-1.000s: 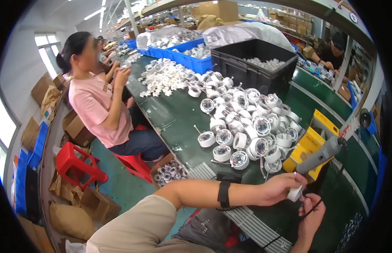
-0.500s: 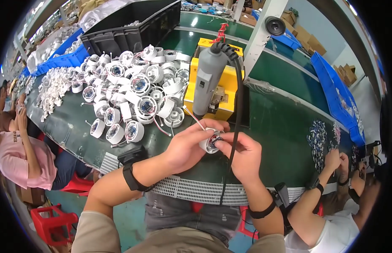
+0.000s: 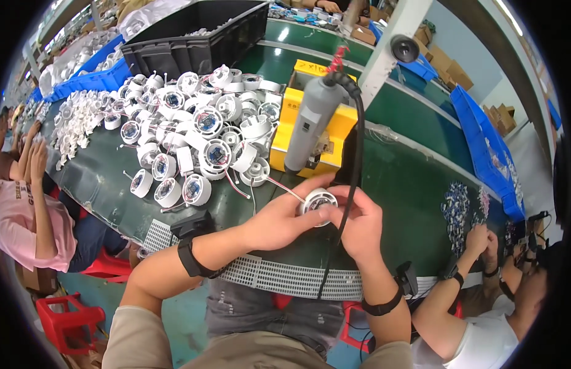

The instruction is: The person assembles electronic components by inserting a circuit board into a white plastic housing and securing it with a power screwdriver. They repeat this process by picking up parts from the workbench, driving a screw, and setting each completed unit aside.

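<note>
A round white plastic housing [image 3: 320, 198] with a circuit board inside is held in front of me, its open face up. My left hand [image 3: 282, 220] grips it from the left, thumb over the near rim. On the other side, my right hand [image 3: 363, 222] has its fingers curled against the housing. A thin red and white wire lead [image 3: 284, 187] sticks out of it to the upper left. Just beyond my hands a grey electric screwdriver [image 3: 315, 117] leans at a yellow holder [image 3: 288, 123], and its black cable [image 3: 355, 166] hangs past my right hand.
Many similar white housings [image 3: 210, 157] are heaped on the green table [image 3: 414, 209] to the left, beside small white parts [image 3: 82, 120]. A black bin [image 3: 196, 52] stands behind them. Blue trays [image 3: 485, 144] lie at right. Co-workers [image 3: 36, 227] sit on both sides.
The housing has turned in my hands, so its open face shows more. My right fingertips have left the board inside and moved to the housing's side; my left thumb now lies across the rim.
</note>
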Demonstrator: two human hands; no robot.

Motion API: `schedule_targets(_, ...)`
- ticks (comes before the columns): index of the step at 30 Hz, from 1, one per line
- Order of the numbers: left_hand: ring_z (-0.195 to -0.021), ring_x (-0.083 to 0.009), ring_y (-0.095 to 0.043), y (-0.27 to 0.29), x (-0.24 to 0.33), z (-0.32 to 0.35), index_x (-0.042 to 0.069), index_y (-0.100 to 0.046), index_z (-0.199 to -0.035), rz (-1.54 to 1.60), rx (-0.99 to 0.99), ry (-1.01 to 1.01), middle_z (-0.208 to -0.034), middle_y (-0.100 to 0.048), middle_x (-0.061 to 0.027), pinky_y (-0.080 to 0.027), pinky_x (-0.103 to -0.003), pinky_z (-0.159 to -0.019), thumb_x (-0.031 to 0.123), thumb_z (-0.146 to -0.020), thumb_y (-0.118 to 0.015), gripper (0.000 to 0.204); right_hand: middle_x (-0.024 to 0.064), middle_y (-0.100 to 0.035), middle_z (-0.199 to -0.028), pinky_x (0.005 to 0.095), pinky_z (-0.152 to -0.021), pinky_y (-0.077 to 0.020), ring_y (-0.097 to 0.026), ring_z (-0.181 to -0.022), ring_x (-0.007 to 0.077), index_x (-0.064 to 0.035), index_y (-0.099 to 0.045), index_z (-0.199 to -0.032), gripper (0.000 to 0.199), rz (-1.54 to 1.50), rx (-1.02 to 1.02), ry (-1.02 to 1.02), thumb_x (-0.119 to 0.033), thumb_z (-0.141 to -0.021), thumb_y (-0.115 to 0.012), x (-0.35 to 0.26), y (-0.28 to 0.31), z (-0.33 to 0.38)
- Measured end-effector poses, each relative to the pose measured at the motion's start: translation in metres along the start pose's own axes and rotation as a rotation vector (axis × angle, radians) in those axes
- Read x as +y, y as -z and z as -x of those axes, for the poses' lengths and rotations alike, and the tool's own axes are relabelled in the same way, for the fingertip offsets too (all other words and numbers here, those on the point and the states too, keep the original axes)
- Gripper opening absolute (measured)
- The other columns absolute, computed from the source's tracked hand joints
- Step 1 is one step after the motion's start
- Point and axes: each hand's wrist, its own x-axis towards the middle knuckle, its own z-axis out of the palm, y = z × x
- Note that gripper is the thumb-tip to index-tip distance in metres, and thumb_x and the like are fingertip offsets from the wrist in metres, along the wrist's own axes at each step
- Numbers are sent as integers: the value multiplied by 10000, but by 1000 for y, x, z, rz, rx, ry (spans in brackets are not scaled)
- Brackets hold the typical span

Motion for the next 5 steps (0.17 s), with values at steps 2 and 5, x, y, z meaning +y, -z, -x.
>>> schedule_targets(2, -950, -169, -617, 2, -4, -2, -1, -336, -1415, -158, 52, 224, -1164, -568, -114, -541, -272, -754, 131, -953, -534, 520, 82, -661, -962, 270, -761, -515, -633, -832, 150, 33, -628, -1046, 226, 162, -15, 78, 30, -823, -662, 2, 9, -8)
schedule_targets(5, -885, -186, -660, 13, -28, -4, -7, -349, -1406, -173, 145, 224, -1127, -603, -147, -559, -261, -649, 128, -939, -546, 524, 89, -662, -956, 266, -742, -506, -631, -807, 151, 35, -639, -1032, 186, 523, 33, 197, -1, -850, -643, -2, 5, -18)
